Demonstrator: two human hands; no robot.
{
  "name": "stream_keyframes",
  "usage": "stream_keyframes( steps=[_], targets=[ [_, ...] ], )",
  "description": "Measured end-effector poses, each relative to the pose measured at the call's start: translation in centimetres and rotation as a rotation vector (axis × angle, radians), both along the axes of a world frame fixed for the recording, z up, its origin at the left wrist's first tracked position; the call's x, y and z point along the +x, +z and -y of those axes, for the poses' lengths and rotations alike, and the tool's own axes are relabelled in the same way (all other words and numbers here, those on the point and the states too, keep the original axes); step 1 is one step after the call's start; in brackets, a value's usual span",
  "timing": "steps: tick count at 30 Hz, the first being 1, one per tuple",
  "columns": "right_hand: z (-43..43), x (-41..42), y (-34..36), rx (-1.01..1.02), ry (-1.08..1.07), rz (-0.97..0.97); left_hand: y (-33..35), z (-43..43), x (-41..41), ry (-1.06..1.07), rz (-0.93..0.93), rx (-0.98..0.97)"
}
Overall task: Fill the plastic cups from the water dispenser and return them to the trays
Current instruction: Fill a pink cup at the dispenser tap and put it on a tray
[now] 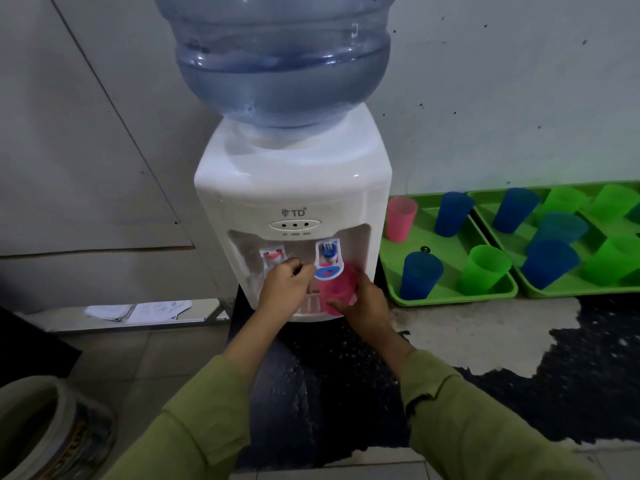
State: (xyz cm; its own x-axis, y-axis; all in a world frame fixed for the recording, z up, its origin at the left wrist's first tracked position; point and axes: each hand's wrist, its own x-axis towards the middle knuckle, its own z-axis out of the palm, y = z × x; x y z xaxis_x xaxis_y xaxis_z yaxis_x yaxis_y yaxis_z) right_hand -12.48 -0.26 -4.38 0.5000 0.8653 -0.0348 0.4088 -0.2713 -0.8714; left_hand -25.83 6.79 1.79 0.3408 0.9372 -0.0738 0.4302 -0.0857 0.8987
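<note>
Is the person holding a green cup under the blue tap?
Not quite. The head view shows the right hand holding a pink cup, not a green one, under the blue tap.

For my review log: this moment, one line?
right hand: holds pink plastic cup under blue dispenser tap | left hand: at its lever

The bottle atop the water dispenser is cut off at the top edge; the farther tray right of it is cropped; its panel lettering is unreadable.
</note>
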Motion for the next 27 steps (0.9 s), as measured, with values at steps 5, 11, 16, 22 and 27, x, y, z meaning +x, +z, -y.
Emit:
stream_keyframes(
  steps=[5,11,16,22,27],
  targets=[
    [0.0,0.0,0.0,-0.007,0.0,0.006,0.6,-0.4,-0.1,-0.026,-0.033,0.005],
    [-0.1,-0.1,0.1,-0.026,-0.008,0.027,1.1,-0.6,-0.2,-0.035,-0.048,-0.001],
    [-0.1,-0.2,0.2,-0.049,-0.008,0.055,1.4,-0.7,-0.3,-0.039,-0.049,-0.015],
    [0.0,-0.4,0.1,-0.016,-0.029,0.047,1.3,-0.6,-0.4,-0.058,-0.056,0.026],
    [-0.1,-0.4,0.2,-0.022,-0.028,0.061,1.5,-0.4,-0.4,-0.064,-0.045,0.026]
  ],
)
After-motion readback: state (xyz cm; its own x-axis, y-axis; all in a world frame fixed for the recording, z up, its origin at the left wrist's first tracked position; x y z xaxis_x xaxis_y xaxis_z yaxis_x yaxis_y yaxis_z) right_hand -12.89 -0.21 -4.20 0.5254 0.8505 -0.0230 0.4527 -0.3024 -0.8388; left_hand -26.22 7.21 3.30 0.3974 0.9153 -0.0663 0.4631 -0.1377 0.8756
